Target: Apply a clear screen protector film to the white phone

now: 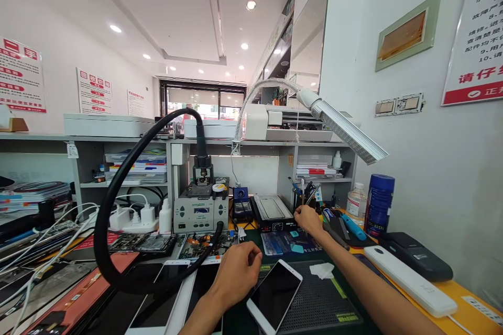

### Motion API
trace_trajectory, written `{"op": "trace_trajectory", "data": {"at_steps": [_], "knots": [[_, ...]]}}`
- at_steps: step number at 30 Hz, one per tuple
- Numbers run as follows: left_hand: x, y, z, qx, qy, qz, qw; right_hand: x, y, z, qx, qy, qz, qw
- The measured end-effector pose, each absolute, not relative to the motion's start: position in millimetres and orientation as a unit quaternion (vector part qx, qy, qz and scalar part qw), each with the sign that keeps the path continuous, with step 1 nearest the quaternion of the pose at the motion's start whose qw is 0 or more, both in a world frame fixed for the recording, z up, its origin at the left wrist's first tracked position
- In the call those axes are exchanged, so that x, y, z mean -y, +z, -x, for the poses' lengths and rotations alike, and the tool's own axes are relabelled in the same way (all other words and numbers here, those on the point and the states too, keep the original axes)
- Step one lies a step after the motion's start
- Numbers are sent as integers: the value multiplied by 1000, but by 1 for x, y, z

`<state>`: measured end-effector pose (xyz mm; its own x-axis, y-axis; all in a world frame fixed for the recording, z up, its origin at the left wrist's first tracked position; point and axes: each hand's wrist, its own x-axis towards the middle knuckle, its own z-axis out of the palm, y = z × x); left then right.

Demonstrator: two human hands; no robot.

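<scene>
A white-framed smartphone [275, 296] with a dark screen lies tilted on a black work mat [314, 293]. Just above its upper left edge is my left hand [239, 268], fingers curled in and nothing showing in them. My right hand [309, 221] reaches forward to the pen-and-tool holder [301, 198], beside a black-fronted heating plate [274, 212]. Its fingers are closed by the upright tools, among them tweezers [313, 193]; what they grip, if anything, is hidden. A crumpled white tissue [322, 270] lies on the mat.
A hot air station [201, 213] stands at the back, its thick black hose [102, 220] looping over the left side. Other white phones [161, 293] lie left of my left arm. On the right are a white power strip [411, 280], a black case [416, 255] and a blue can [379, 204].
</scene>
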<state>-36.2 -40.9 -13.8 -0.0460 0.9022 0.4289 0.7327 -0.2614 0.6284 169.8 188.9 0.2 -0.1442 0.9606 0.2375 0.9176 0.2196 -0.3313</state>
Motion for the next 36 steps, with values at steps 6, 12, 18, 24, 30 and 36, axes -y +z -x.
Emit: {"op": "trace_trajectory", "data": {"at_steps": [6, 12, 18, 24, 30, 36], "knots": [[40, -15, 36, -599, 403, -684, 99, -189, -5, -170, 760, 53, 612, 213], [41, -16, 38, -591, 410, -687, 107, -189, -9, -176, 766, 31, 591, 251], [41, -15, 37, -579, 436, -675, 138, -184, -12, -180, 747, -45, 574, 332], [39, -13, 33, -557, 498, -617, 246, -156, -12, -176, 752, -189, 452, 442], [36, -3, 30, -494, 575, -518, 395, -108, -7, -153, 799, -288, 217, 481], [34, 5, 36, -444, 664, -424, 426, -70, -11, -137, 814, -323, 44, 481]]}}
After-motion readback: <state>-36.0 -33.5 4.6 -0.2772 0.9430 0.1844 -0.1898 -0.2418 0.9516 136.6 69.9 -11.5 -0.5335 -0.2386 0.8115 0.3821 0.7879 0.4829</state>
